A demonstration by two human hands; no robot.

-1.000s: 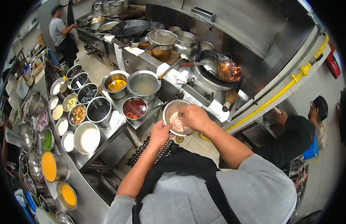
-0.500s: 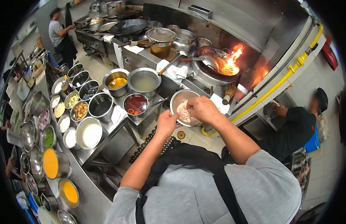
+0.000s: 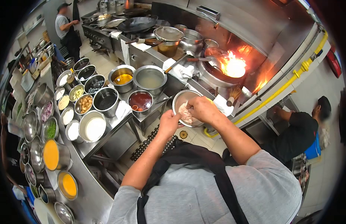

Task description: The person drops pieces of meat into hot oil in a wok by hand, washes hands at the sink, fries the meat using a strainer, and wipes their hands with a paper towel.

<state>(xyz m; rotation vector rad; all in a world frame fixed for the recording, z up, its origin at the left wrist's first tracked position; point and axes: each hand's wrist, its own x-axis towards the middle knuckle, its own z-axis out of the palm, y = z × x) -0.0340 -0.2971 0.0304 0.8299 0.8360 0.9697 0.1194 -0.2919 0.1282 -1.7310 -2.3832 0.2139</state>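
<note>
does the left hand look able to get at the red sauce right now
Probably yes: the red sauce is uncovered and nothing seems to block the way, but the left hand would likely have to let go of the bowl first.

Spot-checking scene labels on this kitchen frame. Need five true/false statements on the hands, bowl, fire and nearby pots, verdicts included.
1. The left hand holds the round steel bowl by its side. True.
2. The right hand grips a long wooden handle. False: its fingers are inside the bowl, at the pale pink raw-looking pieces.
3. Bright orange flames rise at the dark round wok. True.
4. The round steel pot of dark red liquid sits inside the wok. False: it stands near the wide steel pot of cloudy liquid, away from the wok.
5. The chopped bright green pieces are in a round metal container. True.
</note>
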